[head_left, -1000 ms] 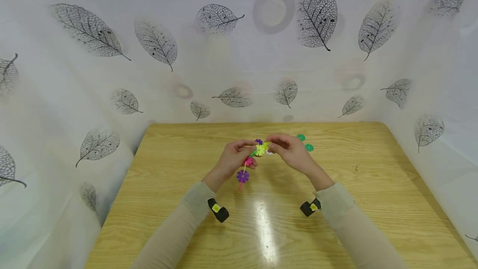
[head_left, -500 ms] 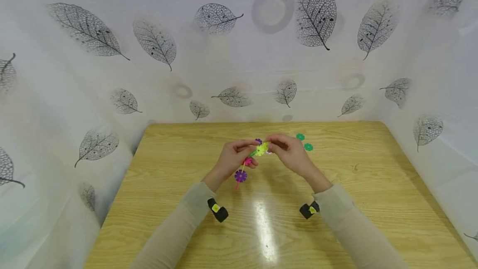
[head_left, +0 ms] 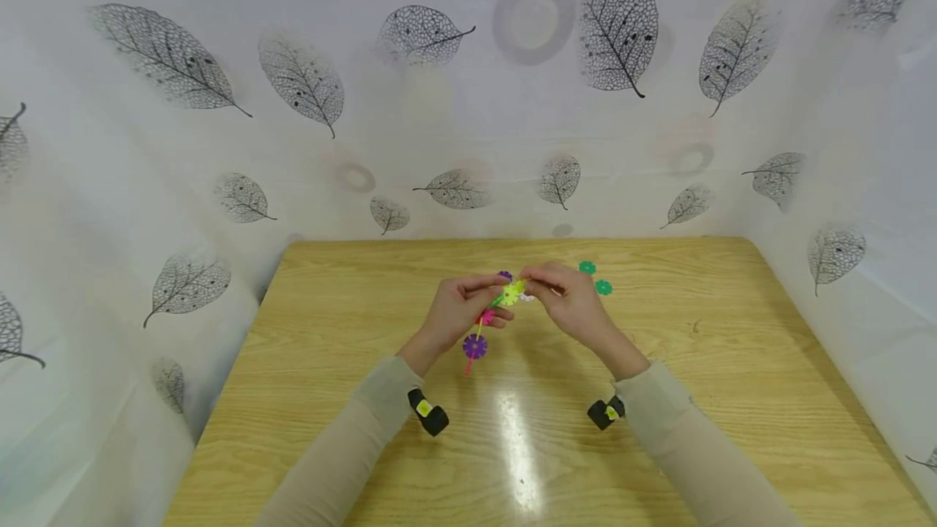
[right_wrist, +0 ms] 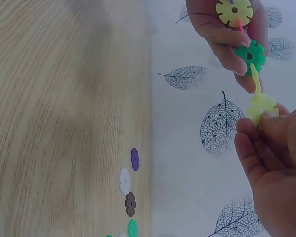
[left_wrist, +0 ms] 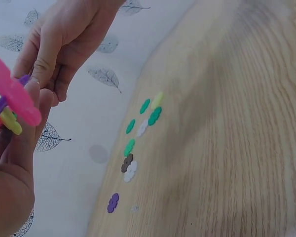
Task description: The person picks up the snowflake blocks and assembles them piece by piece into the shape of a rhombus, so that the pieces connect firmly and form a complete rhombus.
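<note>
In the head view my left hand [head_left: 459, 311] grips a chain of interlocking flower-shaped plastic discs above the table. A purple disc [head_left: 474, 346] hangs toward the chain's lower end, below the fingers. The left wrist view shows a pink disc [left_wrist: 12, 89] up close, slotted with purple and yellow ones. My right hand [head_left: 574, 309] pinches a yellow disc [right_wrist: 260, 107] between thumb and fingers. Another yellow disc, seen edge-on, stands between it and a green disc [right_wrist: 252, 55] at the left fingers. Part of the chain is hidden behind the left hand.
Loose discs lie flat near the far side of the wooden table [head_left: 351, 397]: green [head_left: 587, 267], purple [left_wrist: 113, 203], white [left_wrist: 131, 172], brown [right_wrist: 130, 204] and pale yellow [left_wrist: 158, 100]. A leaf-printed curtain [head_left: 439, 112] stands behind the table's far edge.
Both hands keep their grips in nearly the same place. The chain's hanging end swings slightly left, then back.
</note>
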`<state>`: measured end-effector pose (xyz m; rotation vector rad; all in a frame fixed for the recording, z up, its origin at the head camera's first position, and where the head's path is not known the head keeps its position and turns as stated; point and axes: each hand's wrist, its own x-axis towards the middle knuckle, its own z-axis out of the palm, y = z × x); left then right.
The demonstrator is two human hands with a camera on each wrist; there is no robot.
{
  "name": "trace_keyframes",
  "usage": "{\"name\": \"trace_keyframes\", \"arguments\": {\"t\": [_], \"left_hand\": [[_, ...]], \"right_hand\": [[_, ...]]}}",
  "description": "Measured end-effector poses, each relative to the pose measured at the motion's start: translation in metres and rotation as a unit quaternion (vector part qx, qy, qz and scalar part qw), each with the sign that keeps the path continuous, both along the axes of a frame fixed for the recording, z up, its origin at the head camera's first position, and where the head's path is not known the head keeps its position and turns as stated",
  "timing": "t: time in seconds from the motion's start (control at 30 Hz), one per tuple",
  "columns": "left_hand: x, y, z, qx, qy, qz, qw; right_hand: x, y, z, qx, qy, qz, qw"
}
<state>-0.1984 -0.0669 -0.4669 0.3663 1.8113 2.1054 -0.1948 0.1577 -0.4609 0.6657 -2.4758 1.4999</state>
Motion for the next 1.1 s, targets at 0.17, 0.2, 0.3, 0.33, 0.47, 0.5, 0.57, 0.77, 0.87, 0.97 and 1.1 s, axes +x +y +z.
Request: {"name": "trace_keyframes", "arguments": {"t": [0.17, 0.2, 0.3, 0.33, 0.47, 0.5, 0.57, 0.77, 0.87, 0.97, 1.1], "left_hand": [[-0.0005, 0.0009, 0.0006, 0.005, -0.008, -0.002, 1.0000], [-0.0006, 0.0011, 0.0007, 0.007, -0.012, -0.002, 0.9999], [-0.0009, 0.0008, 0.0005, 0.012, -0.016, -0.002, 0.9998], [-0.0010, 0.0006, 0.0003, 0.013, -0.015, -0.003, 0.9998], [-0.0015, -0.0004, -0.0006, 0.010, -0.009, -0.005, 0.9999], [-0.0016, -0.0007, -0.0009, 0.009, -0.009, -0.005, 0.9999], [-0.0016, -0.0011, -0.0012, 0.010, -0.010, -0.006, 0.9999], [-0.0013, -0.0007, -0.0005, 0.018, -0.009, -0.009, 0.9997], [-0.0008, -0.0005, 0.0001, 0.020, -0.008, -0.008, 0.9997], [0.0000, -0.0006, -0.0001, 0.023, -0.013, -0.010, 0.9996], [0.0015, -0.0003, 0.0003, 0.028, -0.018, -0.015, 0.9994]], "right_hand": [[-0.0011, 0.0018, 0.0002, -0.013, -0.013, 0.012, 0.9998], [-0.0011, 0.0019, 0.0004, -0.011, -0.013, 0.013, 0.9998], [-0.0015, 0.0017, 0.0002, -0.011, -0.009, 0.017, 0.9998], [-0.0017, 0.0015, 0.0003, -0.012, -0.008, 0.018, 0.9997], [-0.0022, 0.0006, -0.0001, -0.015, 0.000, 0.022, 0.9996], [-0.0022, 0.0003, 0.0001, -0.016, 0.000, 0.022, 0.9996], [-0.0019, 0.0000, -0.0002, -0.016, 0.002, 0.021, 0.9997], [-0.0015, -0.0003, -0.0022, -0.033, -0.003, 0.016, 0.9993], [-0.0022, -0.0003, -0.0021, -0.035, -0.002, 0.013, 0.9993], [-0.0034, 0.0018, -0.0015, -0.029, -0.008, 0.021, 0.9993], [-0.0054, 0.0060, -0.0006, -0.039, -0.041, 0.049, 0.9972]]}}
